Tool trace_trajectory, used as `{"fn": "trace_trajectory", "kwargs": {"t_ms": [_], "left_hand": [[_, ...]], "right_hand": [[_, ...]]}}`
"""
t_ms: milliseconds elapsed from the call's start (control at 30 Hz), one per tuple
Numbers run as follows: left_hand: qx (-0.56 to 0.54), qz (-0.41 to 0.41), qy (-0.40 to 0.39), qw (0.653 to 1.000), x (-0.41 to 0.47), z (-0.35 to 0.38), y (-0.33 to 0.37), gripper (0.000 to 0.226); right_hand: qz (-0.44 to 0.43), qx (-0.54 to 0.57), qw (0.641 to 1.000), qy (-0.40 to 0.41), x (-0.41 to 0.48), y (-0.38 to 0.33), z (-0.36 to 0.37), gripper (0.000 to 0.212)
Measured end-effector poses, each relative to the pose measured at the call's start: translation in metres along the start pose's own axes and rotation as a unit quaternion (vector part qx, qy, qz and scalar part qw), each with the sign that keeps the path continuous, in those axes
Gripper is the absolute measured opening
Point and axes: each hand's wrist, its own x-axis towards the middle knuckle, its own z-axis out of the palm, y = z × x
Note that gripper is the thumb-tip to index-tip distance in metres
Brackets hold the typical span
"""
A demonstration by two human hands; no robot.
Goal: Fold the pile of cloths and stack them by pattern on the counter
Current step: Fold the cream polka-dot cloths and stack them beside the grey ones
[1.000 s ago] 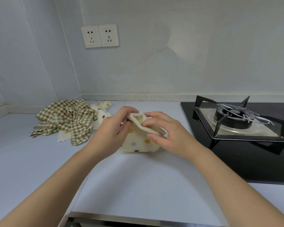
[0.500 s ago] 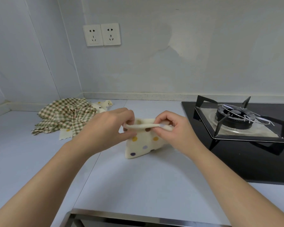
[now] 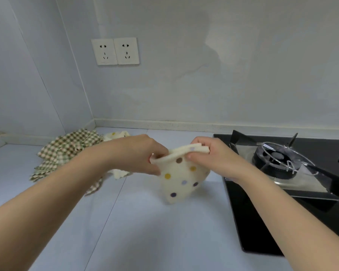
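Counter (image 3: pixel 155 231) between pile (image 3: pixel 67 151) and hob (image 3: pixel 262 222), left hand (image 3: pixel 137 153) and right hand (image 3: pixel 213 159) pinching dotted cloth (image 3: pixel 181 182) by top edge

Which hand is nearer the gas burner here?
Right. The right hand pinches the dotted cloth just left of the gas burner; the left hand holds the cloth's other end, farther left.

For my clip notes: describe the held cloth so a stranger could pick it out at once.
Start at the black gas hob, right side of the pale counter. Left of it, the left hand and right hand pinch the top edge of a cream cloth with coloured dots. Unlike the green checked cloths heaped by the corner, it is spotted and held up.
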Motion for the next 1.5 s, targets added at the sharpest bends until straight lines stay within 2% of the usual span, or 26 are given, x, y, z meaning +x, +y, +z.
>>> {"fn": "trace_trajectory", "kwargs": {"t_ms": [100,167,233,333,433,500,633,733,833,900,967,1033,1100,1167,1200,1233,1300,1400,1500], "left_hand": [[-0.114,0.028,-0.107,0.987,0.016,-0.036,0.011,0.006],[-0.133,0.015,-0.19,0.972,0.022,-0.062,0.017,0.01],[-0.135,0.018,-0.238,0.962,0.029,-0.097,0.024,0.013],[-0.199,0.047,-0.248,0.947,0.035,-0.144,0.042,0.007],[-0.276,0.086,-0.28,0.915,0.039,-0.174,0.066,0.01],[-0.259,0.079,-0.329,0.905,0.047,-0.188,0.081,0.008],[-0.164,0.013,-0.348,0.923,0.07,-0.213,0.126,0.016],[-0.211,0.066,-0.37,0.902,0.084,-0.221,0.168,0.01],[-0.263,0.111,-0.375,0.882,0.097,-0.223,0.221,0.024],[-0.327,0.122,-0.346,0.871,0.104,-0.218,0.246,0.023],[-0.435,0.1,-0.271,0.853,0.115,-0.205,0.265,0.03],[-0.542,0.07,-0.171,0.82,0.127,-0.188,0.285,0.029],[-0.65,0.012,-0.029,0.759,0.147,-0.17,0.311,0.013],[-0.735,-0.066,0.081,0.67,0.166,-0.154,0.334,0.014],[-0.761,-0.093,0.089,0.636,0.176,-0.147,0.343,0.019],[-0.768,-0.113,0.079,0.626,0.185,-0.141,0.352,0.022],[-0.736,-0.153,0.065,0.656,0.201,-0.129,0.369,0.018],[-0.651,-0.218,0.161,0.708,0.233,-0.119,0.381,0.024],[-0.595,-0.199,0.219,0.748,0.261,-0.12,0.383,0.032]], "right_hand": [[-0.006,0.022,0.999,0.037,0.008,-0.026,-0.028,0.011],[-0.004,0.026,0.998,0.051,0.01,-0.041,-0.047,0.012],[0.007,0.03,0.998,0.062,0.009,-0.059,-0.073,0.014],[0.021,0.064,0.995,0.079,0.006,-0.082,-0.104,0.011],[0.026,0.091,0.991,0.095,-0.001,-0.096,-0.13,0.009],[0.022,0.096,0.99,0.096,-0.008,-0.104,-0.148,0.011],[0.006,0.112,0.987,0.117,-0.031,-0.11,-0.191,0.013],[0.006,0.1,0.985,0.139,-0.055,-0.102,-0.226,0.016],[0.02,0.07,0.987,0.141,-0.093,-0.085,-0.268,0.017],[0.033,0.066,0.986,0.147,-0.115,-0.073,-0.291,0.013],[0.054,0.081,0.981,0.167,-0.134,-0.062,-0.315,0.011],[0.074,0.106,0.971,0.199,-0.147,-0.051,-0.335,0.009],[0.094,0.129,0.958,0.238,-0.156,-0.039,-0.353,0.007],[0.113,0.147,0.944,0.273,-0.158,-0.028,-0.364,0.008],[0.122,0.152,0.937,0.288,-0.157,-0.022,-0.369,0.009],[0.131,0.159,0.932,0.298,-0.156,-0.017,-0.372,0.011],[0.146,0.171,0.925,0.307,-0.151,-0.007,-0.376,0.016],[0.188,0.185,0.918,0.295,-0.14,0.006,-0.385,0.02],[0.263,0.243,0.908,0.218,-0.135,0.024,-0.401,0.027]]}}
